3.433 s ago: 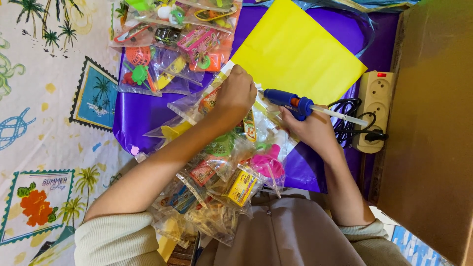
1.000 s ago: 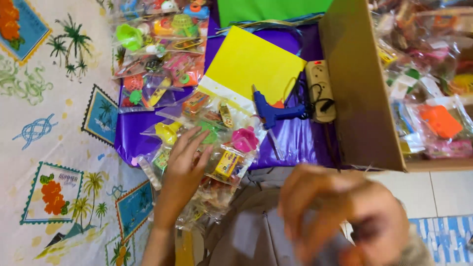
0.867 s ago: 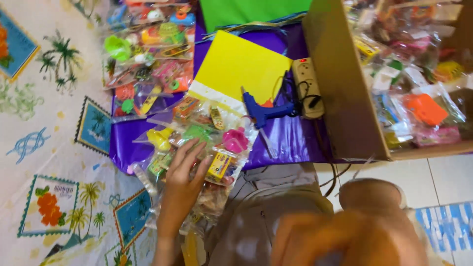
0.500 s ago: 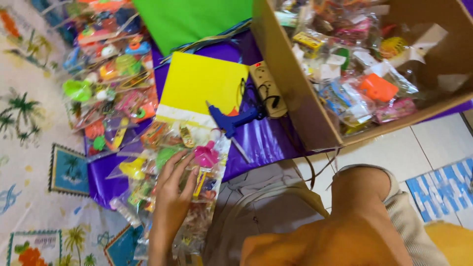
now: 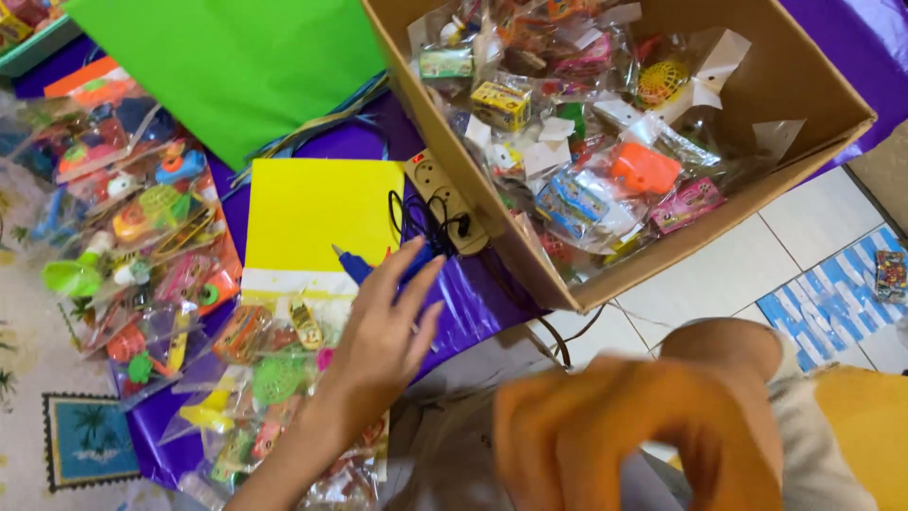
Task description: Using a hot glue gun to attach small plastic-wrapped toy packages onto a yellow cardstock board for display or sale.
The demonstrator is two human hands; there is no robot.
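My left hand (image 5: 378, 331) lies flat with its fingers spread on a strip of clear toy packets (image 5: 260, 378) on the purple plastic sheet (image 5: 478, 303). Its fingertips reach over a blue glue gun (image 5: 352, 266), which lies at the lower edge of a yellow paper sheet (image 5: 322, 218) and is partly hidden. My right hand (image 5: 624, 435) hovers close to the camera at the lower right. It is blurred and its fingers look curled, and I see nothing clearly in it.
A cardboard box (image 5: 558, 274) full of small toy packets (image 5: 643, 170) stands at the upper right. A beige power strip (image 5: 445, 194) with black cable sits against its wall. More toy packets (image 5: 142, 227) lie at the left, a green paper sheet (image 5: 236, 66) behind. White floor tiles (image 5: 738, 274) show at the right.
The view swung right, bringing the box into full sight. My right hand left the glue gun and rose close to the camera. My left hand stayed on the packets.
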